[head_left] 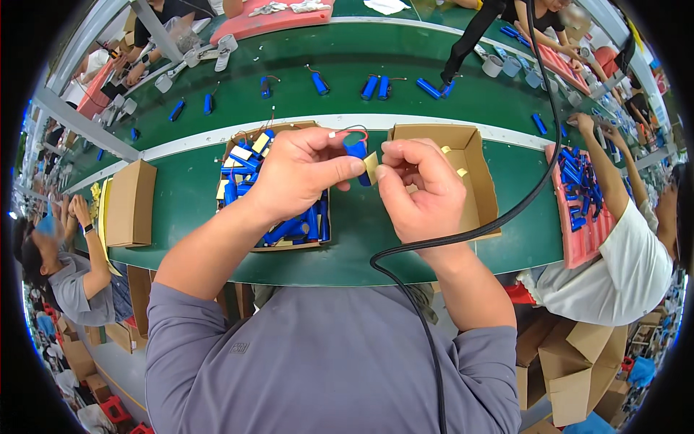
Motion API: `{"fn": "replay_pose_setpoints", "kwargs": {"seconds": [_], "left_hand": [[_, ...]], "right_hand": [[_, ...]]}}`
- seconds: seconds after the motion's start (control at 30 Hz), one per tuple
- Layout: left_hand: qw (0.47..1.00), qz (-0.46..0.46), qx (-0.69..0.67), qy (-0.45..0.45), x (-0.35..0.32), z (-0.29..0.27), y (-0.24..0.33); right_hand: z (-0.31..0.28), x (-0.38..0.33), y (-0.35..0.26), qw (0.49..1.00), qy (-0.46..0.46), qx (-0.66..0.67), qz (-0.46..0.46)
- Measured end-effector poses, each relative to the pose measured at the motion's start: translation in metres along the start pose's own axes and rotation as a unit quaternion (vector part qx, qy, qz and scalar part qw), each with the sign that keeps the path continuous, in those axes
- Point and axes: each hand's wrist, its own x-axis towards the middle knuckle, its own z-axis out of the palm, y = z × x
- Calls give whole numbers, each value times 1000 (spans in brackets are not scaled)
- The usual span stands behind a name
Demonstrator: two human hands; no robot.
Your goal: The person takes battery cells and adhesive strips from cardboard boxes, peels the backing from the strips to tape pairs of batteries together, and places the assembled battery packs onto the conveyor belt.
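Head view: two hands work a blue cell above a green belt.

Left hand [296, 170] pinches the cell [356, 153]; right hand [419, 189] pinches a tan tab [371, 167] against it. Best pressed flat, clear of the wires, over the boxes [481, 173].

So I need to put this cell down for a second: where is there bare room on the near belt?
Bare green belt lies between the closed carton and the box of cells, and along the near edge under both hands. The box of cells is crowded. The right box holds only a few tan tabs.
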Motion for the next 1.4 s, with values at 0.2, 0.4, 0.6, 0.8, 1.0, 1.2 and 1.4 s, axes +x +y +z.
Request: {"fn": "replay_pose_setpoints", "kwargs": {"seconds": [0.2, 0.4, 0.6, 0.8, 1.0, 1.2, 1.4], "left_hand": [[993, 69, 97, 22, -7, 7, -1], [964, 160, 207, 36, -6, 8, -4], [932, 195, 306, 21, -8, 5, 0], [986, 108, 124, 20, -1, 7, -10], [994, 26, 46, 99, 18, -21, 3], [942, -63, 261, 200, 93, -101, 0], [881, -10, 471, -49, 73, -110, -4]], "right_hand": [[0, 0, -6, 997, -14, -55, -54], [0, 0, -7, 998, -7, -61, -28], [7, 0, -3, 999, -1, -38, 8], [2, 10, 10, 990, 30, 59, 121], [-79, 10, 55, 944, 15, -298, 142], [-99, -12, 63, 899, -43, -435, 9], [-92, -23, 54, 943, -2, -325, 74]]}}
